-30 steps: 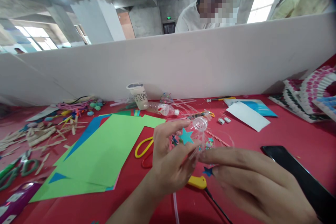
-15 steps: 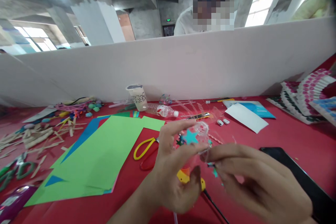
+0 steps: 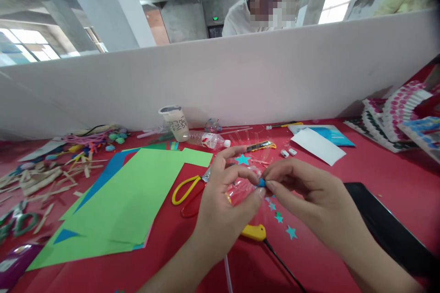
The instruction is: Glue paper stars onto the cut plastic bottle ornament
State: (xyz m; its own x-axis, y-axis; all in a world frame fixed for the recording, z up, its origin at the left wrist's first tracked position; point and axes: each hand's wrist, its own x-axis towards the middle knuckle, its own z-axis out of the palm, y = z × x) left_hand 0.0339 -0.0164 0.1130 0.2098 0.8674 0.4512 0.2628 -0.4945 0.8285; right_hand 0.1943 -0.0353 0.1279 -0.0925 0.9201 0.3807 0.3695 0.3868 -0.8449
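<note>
My left hand [image 3: 225, 197] and my right hand [image 3: 305, 192] meet above the table, thumbs and index fingers pinched together on a small blue piece [image 3: 262, 183]. Its exact kind is too small to make out. Beneath the right fingertips a row of small turquoise stars [image 3: 279, 217] trails down to a larger turquoise star [image 3: 291, 232]. Another turquoise star [image 3: 243, 159] shows by my left fingers. Clear plastic [image 3: 242, 187] is partly hidden behind the left hand. A yellow-handled tool [image 3: 254, 232] with a black cord lies below it.
Green paper sheets [image 3: 127, 197] and scissors with yellow and red handles [image 3: 187, 190] lie left. A paper cup [image 3: 174, 123], plastic bottle [image 3: 209, 139] and utility knife [image 3: 261, 146] are behind. A black phone-like slab [image 3: 381, 224] lies right. A white partition [image 3: 206, 78] separates another person.
The left hand's spread fingers have closed in towards the right hand's fingertips. The blue piece now shows between them, and the star row hangs in plainer view. My view has shifted slightly.
</note>
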